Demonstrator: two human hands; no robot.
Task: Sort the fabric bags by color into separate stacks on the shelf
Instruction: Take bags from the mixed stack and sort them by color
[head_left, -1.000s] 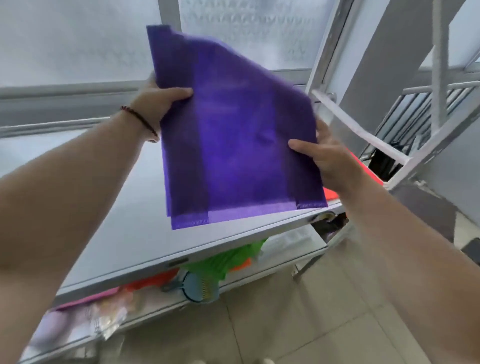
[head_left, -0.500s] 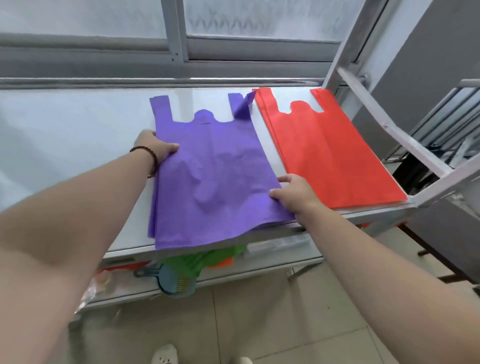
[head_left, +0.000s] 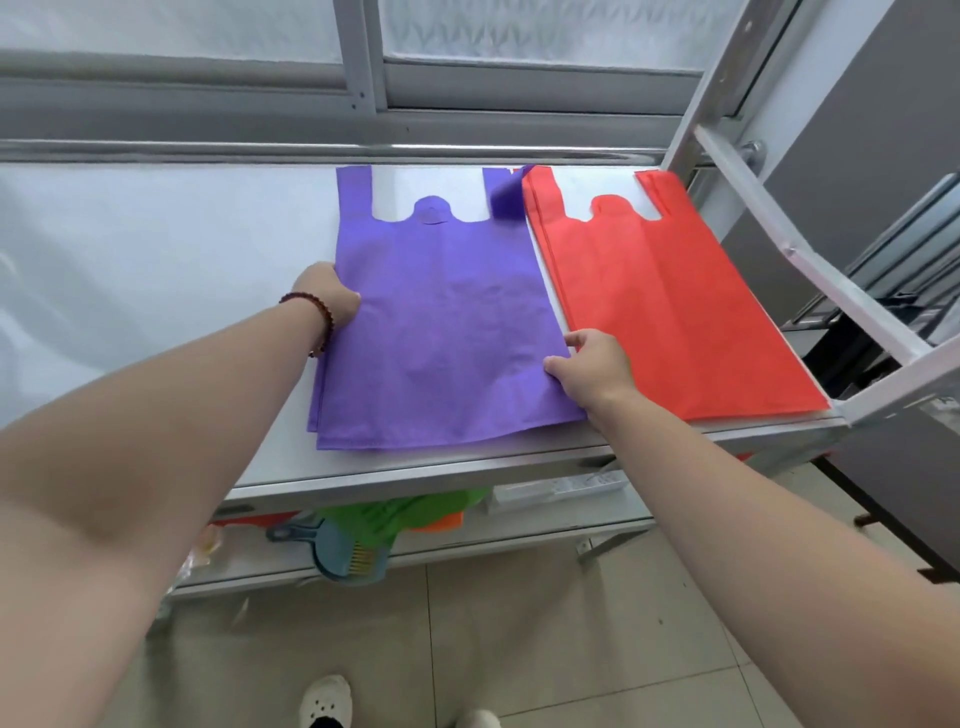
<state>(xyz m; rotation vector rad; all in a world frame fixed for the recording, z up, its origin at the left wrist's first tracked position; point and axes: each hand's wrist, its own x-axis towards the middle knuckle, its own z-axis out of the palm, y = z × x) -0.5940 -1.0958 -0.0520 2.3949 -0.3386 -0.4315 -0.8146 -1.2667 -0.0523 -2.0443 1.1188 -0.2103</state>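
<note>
Since half a second ago I've flattened the purple bags (head_left: 441, 332) onto the shelf (head_left: 156, 249); my left hand (head_left: 324, 293) and right hand (head_left: 592, 364) pinch its matte, vest-shaped edges, red bags (head_left: 675, 312) right of my right hand.

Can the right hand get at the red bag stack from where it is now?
Probably yes. The right hand rests at the purple bag's right edge, right beside the red bag stack, which lies flat and uncovered on the shelf.
</note>
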